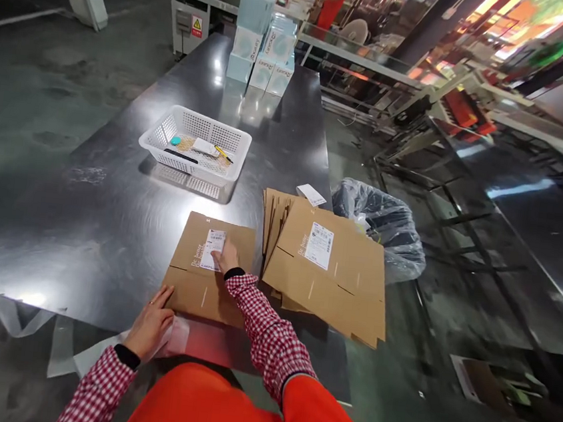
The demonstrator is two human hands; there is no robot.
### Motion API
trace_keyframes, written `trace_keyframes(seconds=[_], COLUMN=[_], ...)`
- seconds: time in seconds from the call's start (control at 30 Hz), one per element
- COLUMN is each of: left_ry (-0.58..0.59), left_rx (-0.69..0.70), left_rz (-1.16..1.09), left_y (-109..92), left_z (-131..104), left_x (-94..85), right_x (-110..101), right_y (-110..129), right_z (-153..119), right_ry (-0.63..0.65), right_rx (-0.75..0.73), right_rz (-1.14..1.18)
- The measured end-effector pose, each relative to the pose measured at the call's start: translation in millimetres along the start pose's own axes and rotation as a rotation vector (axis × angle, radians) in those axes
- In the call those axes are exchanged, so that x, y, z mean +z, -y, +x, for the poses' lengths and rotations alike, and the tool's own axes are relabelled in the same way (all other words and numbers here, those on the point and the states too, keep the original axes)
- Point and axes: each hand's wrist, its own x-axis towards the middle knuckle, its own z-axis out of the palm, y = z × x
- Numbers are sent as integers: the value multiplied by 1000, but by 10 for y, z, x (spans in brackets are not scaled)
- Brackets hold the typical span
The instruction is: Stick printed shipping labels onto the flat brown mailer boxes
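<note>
A flat folded cardboard carton point(208, 287) lies before me near the table's front edge, with a white printed shipping label point(213, 249) on its upper panel. My right hand point(227, 257) rests on the label's right side, thumb apart and fingers partly turned from view. At the carton's lower left edge, my left hand point(152, 321) lies with its fingertips on the cardboard, fingers stretched out. Beside that palm is some pale translucent sheet point(178, 336), partly hidden. To the right, another flat carton point(328, 266) with a label tops a stack of folded cartons point(273, 217).
A white perforated basket point(238, 143) holding a pen and small items stands farther up the metal table point(109, 220). Light-blue boxes point(266, 41) are piled at the far end. A bin lined with clear plastic point(385, 222) stands right. Pale strips point(14, 314) hang at the front edge.
</note>
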Motion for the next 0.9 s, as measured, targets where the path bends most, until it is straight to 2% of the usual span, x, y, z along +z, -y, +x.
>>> trace_keyframes(seconds=[0.13,0.2,0.27,0.3,0.33,0.37,0.47,0.5,0.6,0.73,0.83,0.9], left_ry=[18,24,21,17,13,10,-15,-32,-88,-97,-144,-148], left_rx=[-31,-36,-42,-46,-49,-52,-71,-84,-151,-241,-279,-254], left_rz=[-5,-15,-27,-34,-41,-49,-77,-86,-124,-288,-351,-378], left_y=[14,30,51,63,73,83,114,134,261,551,634,523], left_z=[-30,-33,-24,-17,-7,5,40,48,43,-19,-81,-129], left_x=[20,21,25,26,25,22,-6,-18,-49,-92,-211,-362], right_x=[-5,95,205,234,236,211,46,-6,-73,9,-3,-210], right_y=[52,62,39,11,-28,-76,-232,-273,-309,-150,23,76], right_z=[-46,-80,-96,-94,-86,-79,-107,-142,-303,-519,-633,-687], right_ry=[-99,-90,14,54,54,10,-221,-267,-290,-297,-302,-304], right_rx=[76,-57,-252,-286,-249,-147,263,358,464,403,183,-7], right_rz=[-394,-492,-534,-542,-544,-537,-412,-348,-216,-201,-114,20])
